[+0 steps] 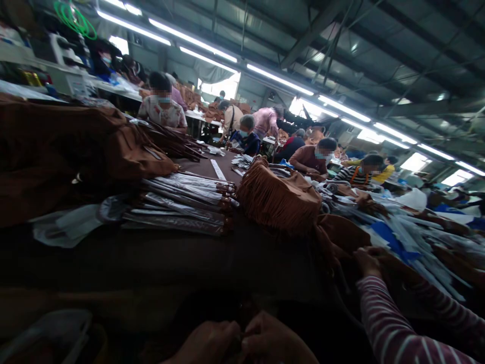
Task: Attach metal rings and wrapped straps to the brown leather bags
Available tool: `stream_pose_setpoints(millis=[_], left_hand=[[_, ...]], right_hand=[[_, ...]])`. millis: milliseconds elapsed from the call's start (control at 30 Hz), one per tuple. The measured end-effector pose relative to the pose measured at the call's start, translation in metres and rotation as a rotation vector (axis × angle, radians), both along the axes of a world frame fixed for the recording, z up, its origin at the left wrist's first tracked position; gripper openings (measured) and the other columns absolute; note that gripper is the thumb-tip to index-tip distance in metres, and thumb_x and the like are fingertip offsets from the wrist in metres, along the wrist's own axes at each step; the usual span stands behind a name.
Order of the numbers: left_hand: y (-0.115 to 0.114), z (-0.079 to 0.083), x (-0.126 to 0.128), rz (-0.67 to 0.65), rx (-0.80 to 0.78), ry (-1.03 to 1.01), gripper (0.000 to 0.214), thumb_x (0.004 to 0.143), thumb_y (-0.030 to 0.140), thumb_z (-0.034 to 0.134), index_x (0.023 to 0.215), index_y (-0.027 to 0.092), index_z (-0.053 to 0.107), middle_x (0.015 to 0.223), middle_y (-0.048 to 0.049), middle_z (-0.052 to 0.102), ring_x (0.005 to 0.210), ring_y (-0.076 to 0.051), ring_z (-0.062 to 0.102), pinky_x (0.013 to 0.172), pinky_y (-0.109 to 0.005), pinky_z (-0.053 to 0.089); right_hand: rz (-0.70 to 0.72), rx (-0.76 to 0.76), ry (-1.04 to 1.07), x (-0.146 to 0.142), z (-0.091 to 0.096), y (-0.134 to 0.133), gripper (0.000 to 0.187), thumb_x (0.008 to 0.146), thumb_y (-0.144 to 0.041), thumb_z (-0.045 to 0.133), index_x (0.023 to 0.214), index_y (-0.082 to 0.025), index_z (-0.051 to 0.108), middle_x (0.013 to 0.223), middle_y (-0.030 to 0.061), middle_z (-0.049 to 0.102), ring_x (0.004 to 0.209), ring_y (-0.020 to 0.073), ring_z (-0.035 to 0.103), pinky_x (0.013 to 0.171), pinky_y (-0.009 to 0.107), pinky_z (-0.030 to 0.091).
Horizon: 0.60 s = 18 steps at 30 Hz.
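Note:
Low at the bottom edge, in front of the dark table, my left hand [214,339] and my right hand [271,339] are held close together. The fingers of both are bent in and pinched, and what lies between them is too dark to make out. Beyond them on the table lies a stack of long straps in clear plastic sleeves [185,205], their metal-fitted ends pointing right. A brown fringed bag [280,194] rests to the right of that stack.
Brown material [56,156] is heaped at left. At right, a co-worker's striped sleeve [394,318] reaches to a brown piece [343,232]. White and blue wrappings [401,242] pile up behind it. Several people work at tables farther back. A pale plastic bag [49,328] sits low left.

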<state>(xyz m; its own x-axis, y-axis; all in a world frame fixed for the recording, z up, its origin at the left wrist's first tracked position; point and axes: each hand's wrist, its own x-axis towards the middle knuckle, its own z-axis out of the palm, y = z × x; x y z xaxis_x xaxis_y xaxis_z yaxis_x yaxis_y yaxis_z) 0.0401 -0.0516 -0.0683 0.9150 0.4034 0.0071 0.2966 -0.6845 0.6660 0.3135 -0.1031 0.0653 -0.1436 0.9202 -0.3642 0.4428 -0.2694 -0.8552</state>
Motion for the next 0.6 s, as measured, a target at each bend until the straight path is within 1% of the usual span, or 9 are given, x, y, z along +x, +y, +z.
stream_pose_setpoints(millis=[67,100,133,167,233,333,467,533,600], left_hand=[[0.005,0.000,-0.006,-0.033,0.027,0.007,0.024,0.085,0.043,0.055,0.095,0.021,0.053,0.090,-0.0021,0.068,0.073,-0.016,0.063,0.055,-0.021,0.036],[0.008,0.001,-0.009,-0.057,0.036,0.003,0.025,0.085,0.044,0.055,0.097,0.022,0.054,0.091,-0.0020,0.068,0.074,-0.017,0.064,0.055,-0.021,0.037],[0.011,0.002,-0.010,-0.080,0.046,-0.001,0.026,0.085,0.045,0.055,0.097,0.022,0.055,0.093,-0.0022,0.067,0.074,-0.017,0.064,0.055,-0.021,0.037],[0.013,0.003,-0.012,-0.102,0.055,-0.003,0.027,0.084,0.046,0.056,0.096,0.022,0.055,0.093,-0.0026,0.067,0.074,-0.017,0.064,0.055,-0.022,0.038],[0.017,0.003,-0.013,-0.124,0.074,0.001,0.029,0.084,0.048,0.056,0.095,0.020,0.057,0.092,-0.0040,0.067,0.071,-0.018,0.063,0.055,-0.023,0.038],[0.019,0.001,-0.013,-0.125,0.054,0.012,0.029,0.084,0.046,0.057,0.093,0.019,0.058,0.089,-0.0050,0.067,0.069,-0.018,0.063,0.055,-0.023,0.039],[0.019,0.002,-0.017,-0.072,-0.085,0.015,0.031,0.080,0.045,0.063,0.099,0.021,0.059,0.095,-0.0043,0.067,0.080,-0.020,0.064,0.062,-0.024,0.043],[0.019,0.004,-0.019,-0.056,-0.214,0.004,0.033,0.076,0.043,0.066,0.100,0.021,0.059,0.098,-0.0038,0.067,0.084,-0.020,0.063,0.065,-0.024,0.044],[0.019,0.003,-0.021,-0.016,-0.348,-0.030,0.033,0.074,0.042,0.068,0.098,0.021,0.061,0.099,-0.0032,0.067,0.085,-0.019,0.063,0.066,-0.023,0.044]], right_hand=[[0.041,-0.012,-0.028,-0.004,0.003,0.006,0.025,0.091,-0.035,0.057,0.111,-0.021,0.061,0.117,0.0037,0.061,0.102,0.0247,0.059,0.083,0.039,0.052],[0.059,-0.019,-0.041,-0.005,0.006,0.009,0.027,0.090,-0.035,0.059,0.112,-0.020,0.060,0.118,0.0045,0.060,0.101,0.0244,0.060,0.083,0.040,0.053],[0.078,-0.026,-0.054,-0.006,0.009,0.012,0.030,0.091,-0.036,0.056,0.115,-0.018,0.059,0.118,0.0047,0.060,0.101,0.0239,0.060,0.083,0.041,0.052],[0.094,-0.035,-0.068,-0.005,0.013,0.015,0.029,0.092,-0.035,0.055,0.115,-0.019,0.058,0.118,0.0043,0.060,0.101,0.0235,0.060,0.083,0.041,0.052],[0.123,-0.051,-0.094,0.000,0.024,0.020,0.027,0.093,-0.034,0.054,0.115,-0.020,0.058,0.118,0.0042,0.060,0.101,0.0231,0.060,0.082,0.041,0.052],[0.156,-0.071,-0.133,0.017,0.047,0.027,0.029,0.090,-0.034,0.059,0.116,-0.020,0.058,0.118,0.0052,0.060,0.102,0.0240,0.060,0.082,0.041,0.053],[0.179,-0.097,-0.175,0.046,0.078,0.036,0.027,0.089,-0.034,0.060,0.113,-0.022,0.060,0.117,0.0034,0.060,0.103,0.0248,0.060,0.082,0.039,0.053],[0.183,-0.107,-0.189,0.057,0.085,0.038,0.027,0.089,-0.034,0.060,0.113,-0.021,0.060,0.117,0.0037,0.060,0.102,0.0241,0.060,0.081,0.038,0.053],[0.181,-0.116,-0.197,0.064,0.085,0.039,0.026,0.089,-0.033,0.060,0.112,-0.021,0.061,0.116,0.0037,0.061,0.101,0.0237,0.060,0.079,0.037,0.053]])
